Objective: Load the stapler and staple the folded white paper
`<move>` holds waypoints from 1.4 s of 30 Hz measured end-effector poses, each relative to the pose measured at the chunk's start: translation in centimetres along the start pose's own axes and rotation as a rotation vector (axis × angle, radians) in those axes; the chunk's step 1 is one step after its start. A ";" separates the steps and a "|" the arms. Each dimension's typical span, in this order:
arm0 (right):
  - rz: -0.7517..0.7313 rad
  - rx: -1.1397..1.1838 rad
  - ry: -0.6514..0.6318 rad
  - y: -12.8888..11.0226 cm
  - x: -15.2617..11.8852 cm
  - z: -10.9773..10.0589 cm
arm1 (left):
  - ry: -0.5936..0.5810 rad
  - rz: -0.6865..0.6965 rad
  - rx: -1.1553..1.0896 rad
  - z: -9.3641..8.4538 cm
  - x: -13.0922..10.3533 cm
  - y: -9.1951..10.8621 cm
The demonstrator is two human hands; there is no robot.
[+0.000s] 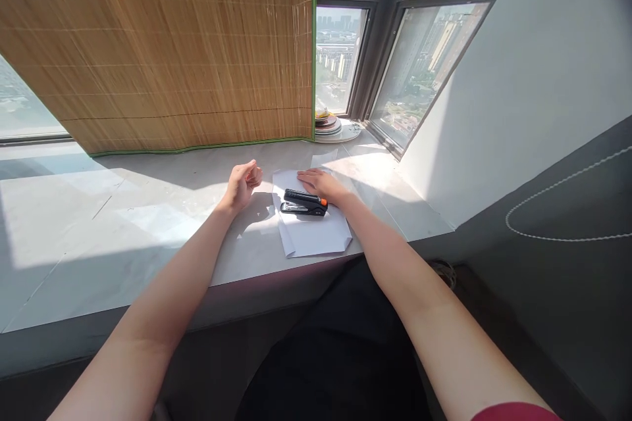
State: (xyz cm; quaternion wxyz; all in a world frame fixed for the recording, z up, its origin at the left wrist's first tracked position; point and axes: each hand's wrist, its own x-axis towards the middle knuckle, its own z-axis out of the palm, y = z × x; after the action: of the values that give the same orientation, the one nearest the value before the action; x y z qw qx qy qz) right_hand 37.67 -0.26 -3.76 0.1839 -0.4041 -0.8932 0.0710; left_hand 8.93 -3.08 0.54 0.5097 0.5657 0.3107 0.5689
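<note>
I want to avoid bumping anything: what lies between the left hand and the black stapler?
Between left hand and stapler: bare sill, then the left margin of the white paper, in the head view.

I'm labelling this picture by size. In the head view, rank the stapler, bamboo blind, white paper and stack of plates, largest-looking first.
Bamboo blind
White paper
Stapler and stack of plates: too alike to rank
</note>
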 end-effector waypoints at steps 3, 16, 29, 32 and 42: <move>-0.039 0.009 0.000 -0.3 -0.3 -0.2 | -0.045 0.008 0.090 0.3 -0.2 -0.4; 0.094 0.244 0.181 -2.0 -1.9 -1.9 | -0.042 -0.015 0.401 0.2 -0.4 -1.0; -0.060 0.184 0.006 -10.3 -5.3 -3.1 | -0.225 0.154 0.914 1.6 -0.7 -0.8; -0.042 0.169 0.053 -10.0 -5.1 -3.0 | -0.273 0.173 0.961 1.8 -0.8 -0.7; 0.306 0.030 0.486 -1.5 -8.9 -7.6 | -0.252 0.189 1.144 1.1 -0.4 -1.7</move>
State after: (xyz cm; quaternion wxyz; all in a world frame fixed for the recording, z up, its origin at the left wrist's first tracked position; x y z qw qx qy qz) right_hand 44.94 -8.13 1.22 0.3857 -0.5367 -0.7504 0.0122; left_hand 10.27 -3.21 -1.03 0.1040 0.8389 0.4535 0.2824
